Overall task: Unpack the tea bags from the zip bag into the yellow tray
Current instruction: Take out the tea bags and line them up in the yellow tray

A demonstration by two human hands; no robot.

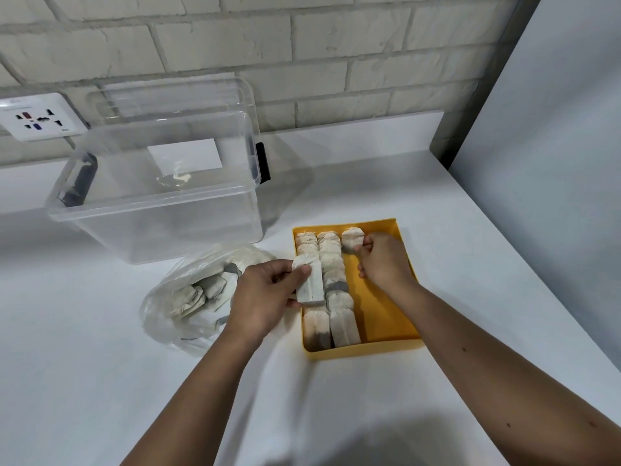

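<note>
Clear plastic box (154, 210) sits far left on white table (470, 264), with a black latch (263, 161) on its right end. Clear lid (174, 95) stands behind it against painted brick wall (336, 45). Wall socket (37, 117) far left. Grey panel (554, 146) right.

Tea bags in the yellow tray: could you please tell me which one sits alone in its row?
The tea bag at the tray's far end, pinched by the right hand; the others pack the two rows to its left.
</note>
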